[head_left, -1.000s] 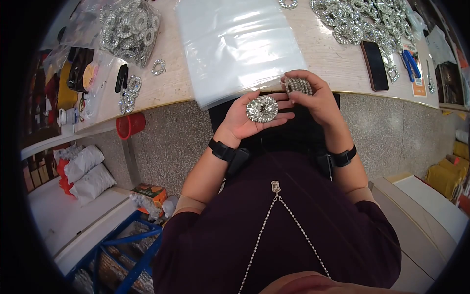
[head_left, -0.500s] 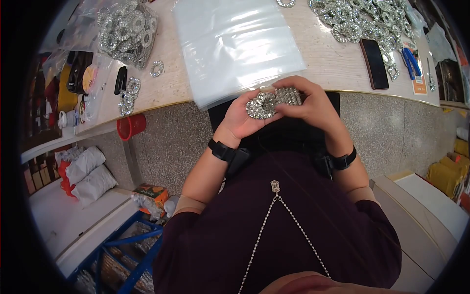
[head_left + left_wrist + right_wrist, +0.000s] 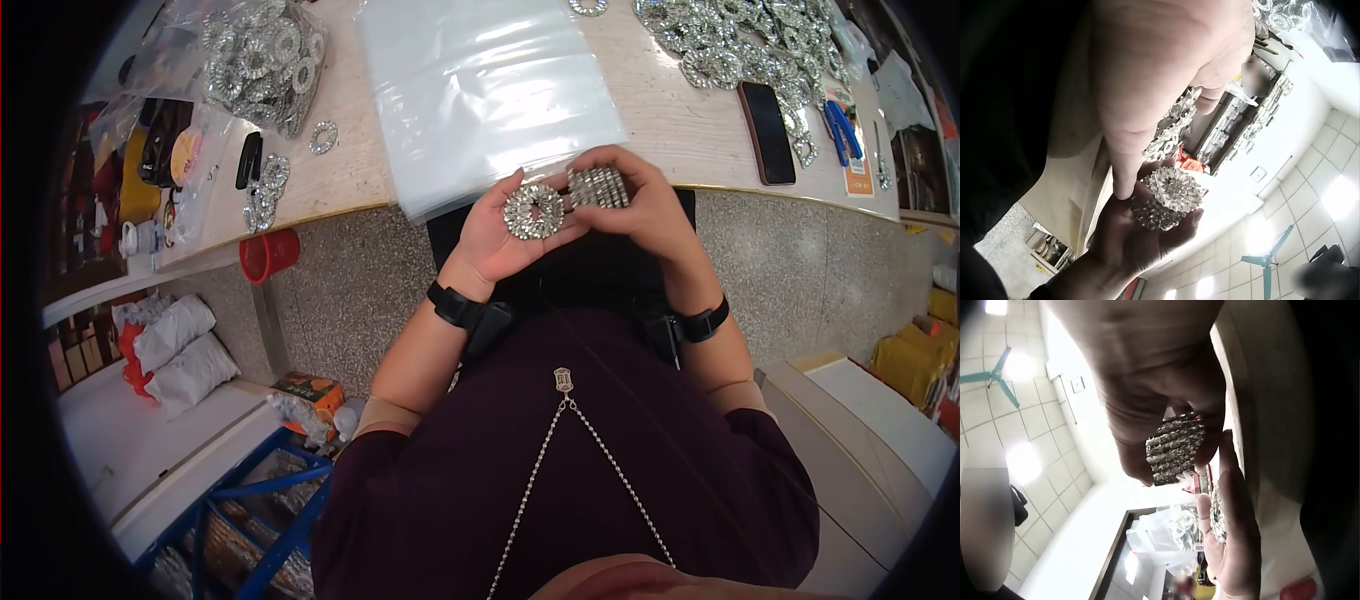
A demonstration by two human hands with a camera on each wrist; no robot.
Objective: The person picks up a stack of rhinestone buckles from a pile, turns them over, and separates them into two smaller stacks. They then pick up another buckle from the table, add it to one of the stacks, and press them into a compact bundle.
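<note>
Resting in the loosely cupped grip of the left hand [image 3: 495,240], one rhinestone disc [image 3: 533,210] is held; just beside it, a disc stack [image 3: 597,187] is pinched edgewise by the right hand [image 3: 650,215]. Judged stiff, light, stones fragile: rims best gripped.

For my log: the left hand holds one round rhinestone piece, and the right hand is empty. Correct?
No. The right hand is not empty: it grips a stack of rhinestone pieces, clear in the head view. The left hand does hold one round rhinestone piece.
</note>
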